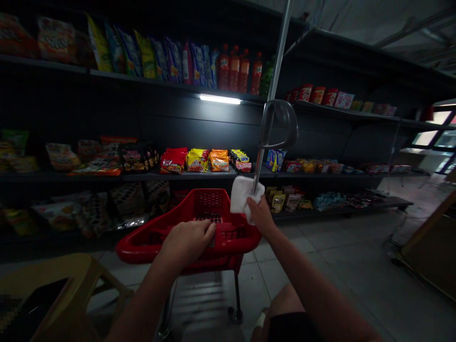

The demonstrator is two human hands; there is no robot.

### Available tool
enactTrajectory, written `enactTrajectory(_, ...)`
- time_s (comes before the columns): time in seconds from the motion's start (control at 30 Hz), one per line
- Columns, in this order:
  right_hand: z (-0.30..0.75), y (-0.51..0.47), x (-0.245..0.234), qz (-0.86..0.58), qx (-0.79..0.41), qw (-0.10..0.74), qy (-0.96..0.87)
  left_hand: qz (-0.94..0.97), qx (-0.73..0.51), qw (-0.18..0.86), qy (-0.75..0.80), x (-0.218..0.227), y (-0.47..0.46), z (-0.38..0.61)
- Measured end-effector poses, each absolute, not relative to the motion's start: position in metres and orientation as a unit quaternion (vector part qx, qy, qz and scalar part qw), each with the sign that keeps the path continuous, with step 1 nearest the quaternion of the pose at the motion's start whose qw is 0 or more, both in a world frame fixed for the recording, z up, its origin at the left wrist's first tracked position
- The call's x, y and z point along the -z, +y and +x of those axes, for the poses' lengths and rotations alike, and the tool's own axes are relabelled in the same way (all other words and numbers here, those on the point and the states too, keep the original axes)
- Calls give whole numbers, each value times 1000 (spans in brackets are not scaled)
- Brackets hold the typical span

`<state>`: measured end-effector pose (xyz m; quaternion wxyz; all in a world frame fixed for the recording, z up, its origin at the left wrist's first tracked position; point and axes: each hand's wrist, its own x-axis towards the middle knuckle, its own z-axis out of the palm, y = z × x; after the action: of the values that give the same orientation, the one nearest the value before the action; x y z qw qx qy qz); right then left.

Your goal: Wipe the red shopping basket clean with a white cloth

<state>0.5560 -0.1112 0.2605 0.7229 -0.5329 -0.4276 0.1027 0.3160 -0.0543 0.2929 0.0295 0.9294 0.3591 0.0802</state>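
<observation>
A small red shopping cart [210,228] stands right in front of me, with a basket of slotted plastic. Its near rim is under my left hand [190,240], whose fingers curl over it; the fingertips are hidden. A slanting metal pole [279,61] rises at the cart's right side and carries a grey loop-shaped handle [292,126]. Low on this pole, my right hand [259,211] grips a folded white cloth [240,194] and presses it around the metal.
Dark shelves ahead hold snack bags [197,160], red drink bottles [233,69] and canisters [318,95]. A yellowish stool [76,268] stands at lower left, with a dark object on it. At right is a brown box-like thing [432,247] on the tiled floor.
</observation>
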Motion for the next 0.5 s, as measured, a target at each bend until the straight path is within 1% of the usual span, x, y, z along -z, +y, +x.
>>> enactTrajectory(0.07,552,-120,-240,-530,-201,703,-430,930,-79,26,359,-294,-55,316)
enactTrajectory(0.1,553,-123,-242,-522,-231,700,-428,931,-78,24,356,-294,-55,316)
enactTrajectory(0.17,556,-127,-270,-493,-231,731,-412,934,-78,17,349,-294,-56,317)
enactTrajectory(0.27,560,-129,-352,-395,-136,825,-380,936,-75,18,342,-296,-59,319)
enactTrajectory(0.33,557,-131,-403,-333,-65,852,-399,937,-73,20,342,-297,-61,319)
enactTrajectory(0.37,554,-132,-421,-320,-31,858,-401,937,-73,20,342,-297,-62,318)
enactTrajectory(0.43,544,-135,-440,-313,25,857,-410,937,-73,16,341,-297,-61,316)
enactTrajectory(0.5,536,-139,-445,-328,53,844,-421,940,-70,12,334,-297,-60,314)
